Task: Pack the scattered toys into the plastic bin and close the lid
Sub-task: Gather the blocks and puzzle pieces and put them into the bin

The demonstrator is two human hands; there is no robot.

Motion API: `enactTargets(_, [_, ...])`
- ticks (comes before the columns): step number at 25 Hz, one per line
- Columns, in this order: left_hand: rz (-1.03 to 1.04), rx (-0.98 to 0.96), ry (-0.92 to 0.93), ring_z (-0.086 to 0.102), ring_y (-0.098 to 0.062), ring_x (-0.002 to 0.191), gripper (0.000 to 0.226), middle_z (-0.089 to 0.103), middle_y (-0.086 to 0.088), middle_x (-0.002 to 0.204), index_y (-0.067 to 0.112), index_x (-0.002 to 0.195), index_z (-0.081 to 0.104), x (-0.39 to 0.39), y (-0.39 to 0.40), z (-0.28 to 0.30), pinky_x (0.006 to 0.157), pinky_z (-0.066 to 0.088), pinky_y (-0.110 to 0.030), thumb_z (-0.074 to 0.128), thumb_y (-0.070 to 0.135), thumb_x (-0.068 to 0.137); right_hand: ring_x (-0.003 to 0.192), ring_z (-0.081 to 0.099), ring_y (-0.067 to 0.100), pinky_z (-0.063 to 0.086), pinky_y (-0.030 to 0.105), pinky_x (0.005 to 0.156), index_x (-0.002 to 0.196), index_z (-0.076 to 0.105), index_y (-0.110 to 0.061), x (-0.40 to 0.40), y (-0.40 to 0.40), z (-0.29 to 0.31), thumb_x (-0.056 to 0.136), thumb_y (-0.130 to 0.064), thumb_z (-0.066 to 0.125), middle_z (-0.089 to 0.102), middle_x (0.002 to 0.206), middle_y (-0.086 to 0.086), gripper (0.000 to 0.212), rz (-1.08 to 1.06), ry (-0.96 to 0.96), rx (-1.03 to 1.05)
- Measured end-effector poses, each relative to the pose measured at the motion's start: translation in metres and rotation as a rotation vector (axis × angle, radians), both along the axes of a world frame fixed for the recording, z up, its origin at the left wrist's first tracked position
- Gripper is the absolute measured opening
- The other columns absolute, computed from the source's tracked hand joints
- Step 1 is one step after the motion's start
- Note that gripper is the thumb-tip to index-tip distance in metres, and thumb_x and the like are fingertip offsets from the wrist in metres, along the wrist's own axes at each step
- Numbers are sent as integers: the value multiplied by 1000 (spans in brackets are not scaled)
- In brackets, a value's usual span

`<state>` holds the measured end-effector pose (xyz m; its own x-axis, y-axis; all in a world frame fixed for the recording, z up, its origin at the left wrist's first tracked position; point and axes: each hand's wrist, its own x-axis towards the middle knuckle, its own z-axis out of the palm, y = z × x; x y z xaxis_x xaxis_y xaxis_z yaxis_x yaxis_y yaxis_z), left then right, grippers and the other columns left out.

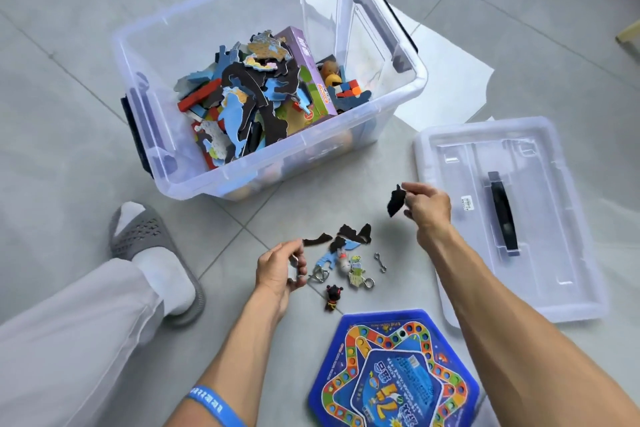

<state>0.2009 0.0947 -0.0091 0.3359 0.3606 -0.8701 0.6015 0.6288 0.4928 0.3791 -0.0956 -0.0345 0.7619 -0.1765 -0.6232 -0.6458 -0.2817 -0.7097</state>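
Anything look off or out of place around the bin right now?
Nothing damaged or spilled. Small toys and the blue game board lie on the floor, unpacked. The lid lies beside the bin, off.

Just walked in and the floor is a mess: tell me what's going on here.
A person is packing toys into a clear plastic bin, already part filled with puzzle pieces and a purple box. The right hand pinches a black puzzle piece held above the floor. The left hand grips a metal ring puzzle. More small toys and a blue hexagonal game board lie on the tiles. The lid lies beside the bin, not yet on.
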Motion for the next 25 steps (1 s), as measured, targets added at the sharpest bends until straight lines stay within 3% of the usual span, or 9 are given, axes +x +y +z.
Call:
enactTargets(2, [-86,-34,34,61,-18,55,9,63,-8,68,7,87,70,-9,-11,2,45,49,-24,65,15,89,75,64,16,54,39,81,104,70,-13,-34,1,15,89,9,42,68,78,0,38,-140,261,469])
enactTargets(4, [-185,-64,48,65,-18,62,14,71,-9,83,12,100,71,-12,-21,0,49,52,-24,60,7,92,69,65,18,59,39,71,94,74,-14,-63,-2,21,87,6,44,65,77,2,36,-251,387,774])
enactTargets(7, [-273,26,74,51,-11,47,14,65,-6,74,14,99,72,-13,-30,-7,45,42,-19,63,8,90,65,61,18,53,26,52,70,72,-16,-90,-9,16,74,-3,51,61,81,2,25,-433,404,922])
enactTargets(9, [-339,155,115,47,-9,46,6,66,-4,75,16,91,71,-10,-33,-16,44,39,-18,71,18,86,64,61,19,52,26,51,70,70,-15,-99,-10,11,71,-10,55,62,81,3,16,-493,395,956])
enactTargets(11, [-453,290,144,57,-10,60,9,68,-1,86,22,86,69,-4,-36,-27,53,45,-20,74,28,81,63,58,18,51,26,50,78,70,-13,-101,-8,3,78,-21,60,63,79,4,12,-481,410,967])
enactTargets(13, [-634,446,152,62,-12,81,21,65,6,93,25,89,65,3,-40,-34,66,47,-23,75,40,77,55,53,14,46,23,45,84,69,-13,-97,-2,-4,83,-32,67,60,71,2,19,-374,472,777])
enactTargets(17, [-917,776,196,58,-18,82,45,56,7,89,25,99,48,19,-58,-48,65,43,-29,70,56,76,64,62,17,55,34,56,80,63,-15,-112,2,-24,81,-35,73,65,73,-1,22,184,170,-143])
enactTargets(22, [-895,806,188,60,-28,94,28,62,-6,101,13,100,50,34,-65,-60,75,45,-32,64,23,78,73,59,16,46,32,62,89,53,-25,-168,13,-32,85,-37,63,59,84,-9,16,647,-80,-445])
enactTargets(25, [-800,810,131,55,-23,90,22,58,-2,96,14,91,51,31,-60,-58,75,38,-28,63,22,74,71,56,22,41,34,60,85,50,-23,-175,23,-36,87,-32,59,58,84,-3,13,636,-97,-489])
